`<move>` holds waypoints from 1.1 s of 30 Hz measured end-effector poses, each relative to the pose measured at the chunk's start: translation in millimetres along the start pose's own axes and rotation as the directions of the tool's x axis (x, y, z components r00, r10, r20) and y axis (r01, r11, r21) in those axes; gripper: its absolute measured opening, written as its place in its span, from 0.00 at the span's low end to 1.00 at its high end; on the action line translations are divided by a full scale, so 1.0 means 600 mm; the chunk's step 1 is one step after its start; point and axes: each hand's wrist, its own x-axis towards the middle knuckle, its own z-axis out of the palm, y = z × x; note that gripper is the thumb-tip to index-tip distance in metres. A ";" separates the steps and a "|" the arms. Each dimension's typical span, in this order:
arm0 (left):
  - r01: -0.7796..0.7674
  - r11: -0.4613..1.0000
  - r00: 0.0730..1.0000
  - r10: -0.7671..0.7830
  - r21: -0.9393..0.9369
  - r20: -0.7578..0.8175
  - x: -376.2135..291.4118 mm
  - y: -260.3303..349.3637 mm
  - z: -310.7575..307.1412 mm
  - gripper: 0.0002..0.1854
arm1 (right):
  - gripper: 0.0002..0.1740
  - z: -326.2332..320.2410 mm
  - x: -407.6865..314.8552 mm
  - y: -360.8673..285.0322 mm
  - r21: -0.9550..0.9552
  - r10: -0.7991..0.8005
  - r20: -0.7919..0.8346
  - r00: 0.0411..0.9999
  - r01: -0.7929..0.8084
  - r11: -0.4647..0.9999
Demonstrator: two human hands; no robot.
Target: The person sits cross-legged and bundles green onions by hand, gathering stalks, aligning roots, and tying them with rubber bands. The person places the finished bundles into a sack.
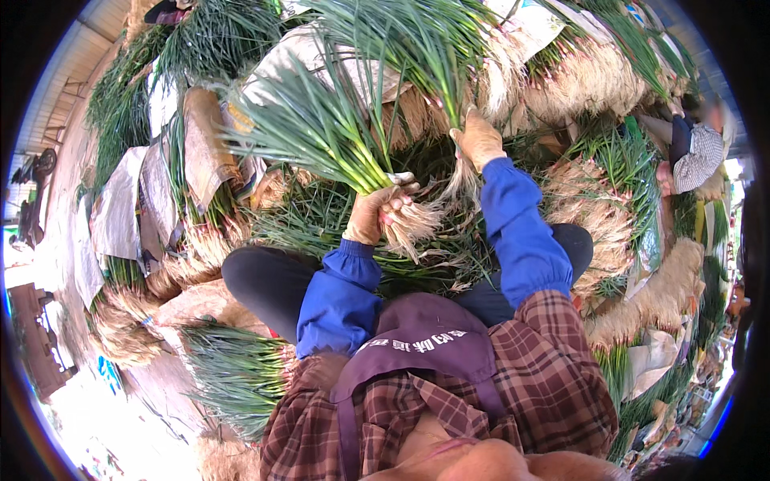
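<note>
My left hand [368, 215], in a tan glove, grips a thick bunch of green onions [337, 144] just above the roots. Its leaves fan up and to the left, and pale stringy roots [412, 223] hang below the fist. Farther forward, my gloved right hand [481, 143] is closed around the stalks of a smaller green onion bunch [446, 90]. Roots dangle beneath that hand too, and the bunch's leaves overlap a large pile of green onions [397, 30] behind, so where they end is hard to tell.
Loose green leaves and trimmings [301, 225] cover the ground between my knees. Root-out stacks of green onions [592, 210] stand to the right, with another bundle [240, 373] at lower left. Woven sacks [207, 150] lie over heaps at left. Another person [698, 150] sits at far right.
</note>
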 end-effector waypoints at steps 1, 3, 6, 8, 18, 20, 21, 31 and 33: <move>0.017 0.999 0.999 -0.015 -0.041 0.051 0.003 0.001 -0.004 0.20 | 0.33 -0.007 0.004 0.000 -0.245 -0.036 -0.090 0.995 0.013 0.969; 0.042 0.994 0.995 -0.033 -0.100 0.090 0.001 -0.005 -0.004 0.19 | 0.37 -0.003 -0.001 -0.018 0.058 -0.201 -0.186 0.962 0.215 0.975; 0.079 0.997 0.995 -0.080 0.017 0.053 -0.006 -0.011 0.001 0.16 | 0.27 0.042 -0.044 -0.075 0.314 -0.187 0.209 0.960 0.115 0.943; 0.113 0.987 0.994 -0.111 0.118 -0.019 -0.011 -0.011 0.006 0.09 | 0.21 0.070 -0.072 -0.104 0.307 -0.202 0.157 0.967 0.147 0.940; 0.136 0.991 0.976 -0.131 0.017 -0.173 -0.013 0.001 0.038 0.11 | 0.09 0.010 -0.149 -0.041 0.951 0.016 0.017 1.000 -0.021 0.310; -0.076 0.995 0.995 0.079 -0.066 0.052 -0.023 0.024 0.040 0.13 | 0.23 0.005 -0.126 -0.001 0.424 -0.172 0.453 0.875 -0.042 0.904; -0.144 0.983 0.987 0.151 -0.116 0.054 -0.028 0.035 0.038 0.15 | 0.36 0.007 -0.109 0.020 0.026 -0.235 0.675 0.699 0.296 0.955; 0.105 0.873 0.966 0.023 -0.476 0.256 0.025 0.030 -0.027 0.24 | 0.20 0.068 0.021 0.032 0.691 0.083 0.186 0.979 -0.190 0.697; 0.188 0.873 0.982 -0.167 -0.450 0.086 0.023 0.010 -0.011 0.23 | 0.19 0.067 -0.001 0.016 0.819 -0.153 0.191 0.970 -0.072 0.570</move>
